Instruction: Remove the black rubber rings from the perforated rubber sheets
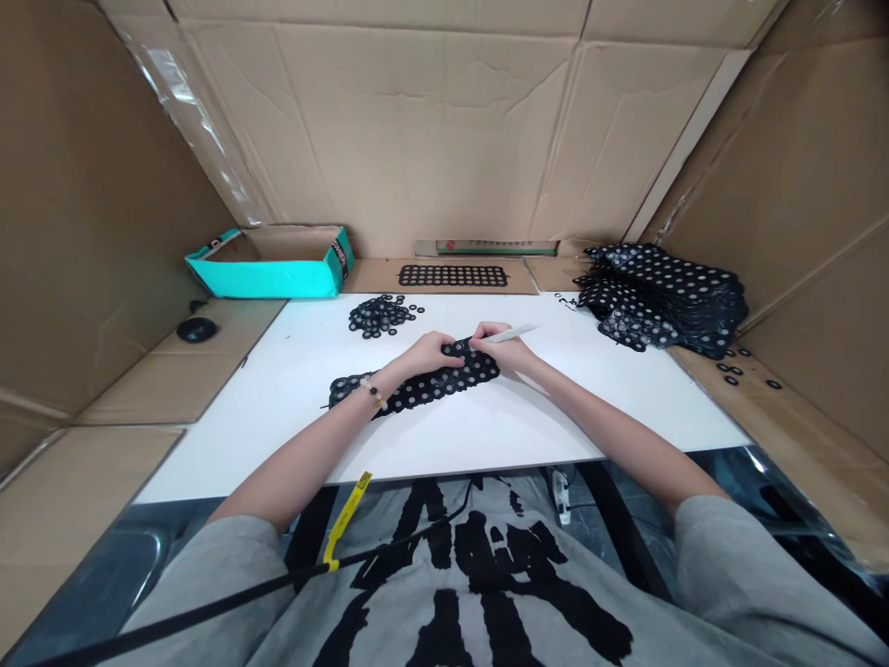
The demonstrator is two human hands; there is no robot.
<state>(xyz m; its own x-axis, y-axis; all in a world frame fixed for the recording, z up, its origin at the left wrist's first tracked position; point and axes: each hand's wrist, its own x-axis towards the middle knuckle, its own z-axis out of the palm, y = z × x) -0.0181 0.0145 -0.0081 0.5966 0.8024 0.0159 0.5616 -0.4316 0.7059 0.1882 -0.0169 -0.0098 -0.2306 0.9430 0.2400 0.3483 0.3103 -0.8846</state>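
A black rubber sheet of joined rings (420, 393) lies slantwise on the white board in front of me. My left hand (429, 354) grips its upper edge, thumb on top. My right hand (501, 347) is closed around a white pen-like tool (510, 333), whose tip end sits at the sheet's upper right part. The exact contact at the tip is too small to make out. Behind my left hand is a heap of loose black rings (379, 316).
A turquoise-sided box (264, 280) stands at the back left, near a round black object (196, 330). A flat ring sheet (453, 275) lies at the back on cardboard. Stacked ring sheets (667, 296) fill the back right, with loose rings (731, 380) beside them. Cardboard walls (389, 130) surround the board.
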